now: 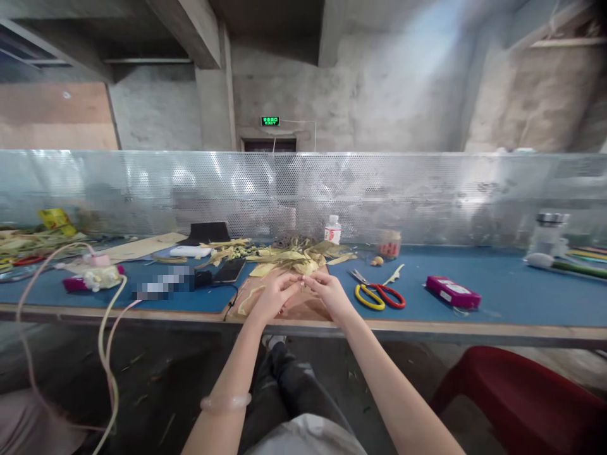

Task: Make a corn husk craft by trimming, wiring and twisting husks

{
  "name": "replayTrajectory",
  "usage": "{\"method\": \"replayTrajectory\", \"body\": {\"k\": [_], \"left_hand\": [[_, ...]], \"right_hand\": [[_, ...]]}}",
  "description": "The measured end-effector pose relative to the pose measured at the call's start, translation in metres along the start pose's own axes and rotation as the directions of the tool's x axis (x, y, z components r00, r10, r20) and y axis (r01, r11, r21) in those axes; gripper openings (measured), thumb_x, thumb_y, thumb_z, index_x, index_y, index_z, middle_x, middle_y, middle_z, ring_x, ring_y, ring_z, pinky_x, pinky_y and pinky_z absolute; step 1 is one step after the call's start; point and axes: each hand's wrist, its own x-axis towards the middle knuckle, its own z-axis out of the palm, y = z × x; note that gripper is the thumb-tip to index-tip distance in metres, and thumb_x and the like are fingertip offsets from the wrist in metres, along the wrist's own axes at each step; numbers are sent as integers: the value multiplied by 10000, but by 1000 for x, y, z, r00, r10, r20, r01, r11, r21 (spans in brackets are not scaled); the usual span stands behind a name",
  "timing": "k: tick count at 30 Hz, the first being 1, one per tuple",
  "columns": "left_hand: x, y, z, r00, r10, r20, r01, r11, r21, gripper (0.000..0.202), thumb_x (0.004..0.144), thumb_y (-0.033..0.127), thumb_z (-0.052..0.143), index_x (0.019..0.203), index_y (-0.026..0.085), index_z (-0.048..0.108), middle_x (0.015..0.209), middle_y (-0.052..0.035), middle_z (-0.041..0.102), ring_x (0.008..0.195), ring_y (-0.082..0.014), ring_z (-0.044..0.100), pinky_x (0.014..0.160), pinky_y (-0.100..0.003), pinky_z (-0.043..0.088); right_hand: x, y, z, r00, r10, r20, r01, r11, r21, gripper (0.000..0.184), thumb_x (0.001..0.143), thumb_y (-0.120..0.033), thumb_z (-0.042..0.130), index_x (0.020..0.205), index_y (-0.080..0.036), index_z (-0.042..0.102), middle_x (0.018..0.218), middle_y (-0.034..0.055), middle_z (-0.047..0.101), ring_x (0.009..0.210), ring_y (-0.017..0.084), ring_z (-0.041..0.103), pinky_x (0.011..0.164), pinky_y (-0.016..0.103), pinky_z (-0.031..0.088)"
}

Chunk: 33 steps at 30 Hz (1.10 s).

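My left hand (275,294) and my right hand (327,293) meet over a brown board (251,297) at the table's front edge. Fingertips of both are pinched together around something small and pale, too small to name. Just beyond them lies a heap of dry, yellow-green husk strips (294,256). A pale loop of strip (250,301) rests on the board left of my left hand. To the right of my right hand are scissors (378,295) with one yellow and one red handle, blades pointing away from me.
On the blue tabletop (512,278) stand a white bottle (333,230), a clear jar (389,243) and a purple box (453,292). Cables (105,341) hang over the left front edge. A perforated metal screen (427,199) closes the back. A red stool (516,392) is at lower right.
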Motion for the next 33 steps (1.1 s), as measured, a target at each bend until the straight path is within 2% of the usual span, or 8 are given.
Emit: {"method": "replayTrajectory", "body": {"k": [4,8,14,19,23,28,33], "left_hand": [[0,1,-1,999,-18,31,18,1000,2,308,748,462,561,868,180,591,437,78,329,355,-63,288,363,-186,228],[0,2,-2,996,-11,88,16,998,-58,287,739,432,571,885,185,581,437,87,301,375,-62,259,377,-182,215],[0,4,-1,994,-30,107,39,996,-76,325,737,421,565,967,194,607,439,82,286,385,-68,239,385,-199,198],[0,6,0,991,-30,128,43,994,-98,336,741,390,569,1000,182,619,432,79,281,384,-66,221,381,-205,192],[0,5,0,991,-13,131,28,993,-111,328,742,379,570,984,165,631,440,78,289,384,-59,224,380,-199,187],[1,5,-1,988,-34,149,49,994,-98,329,734,383,575,986,178,632,443,84,273,378,-61,230,382,-201,181],[2,5,-1,983,-29,182,50,992,-113,300,712,349,593,968,198,631,443,85,287,373,-64,229,382,-206,172]], "right_hand": [[0,1,2,998,-26,-53,27,1000,8,277,689,-415,641,718,-147,704,714,35,662,726,171,562,693,277,408],[-1,-3,4,993,-57,-105,49,996,-77,264,694,-403,633,712,-153,716,674,27,663,703,175,561,656,274,412],[-2,-8,1,994,-110,-27,107,990,-88,247,712,-394,614,702,-170,718,670,15,660,694,171,570,657,278,427],[1,-11,0,994,-107,10,107,990,-92,248,707,-391,624,680,-160,712,633,18,646,650,163,547,628,276,416],[2,-12,1,994,-108,-10,105,981,-161,263,709,-399,613,682,-157,712,623,15,633,630,154,530,589,257,397],[2,-12,3,987,-156,-33,140,949,-284,279,735,-394,581,612,-168,687,539,-5,548,570,135,475,536,240,348],[1,-12,5,975,-212,-69,168,902,-398,289,743,-370,572,527,-189,637,511,-5,514,594,149,466,573,254,339]]}}
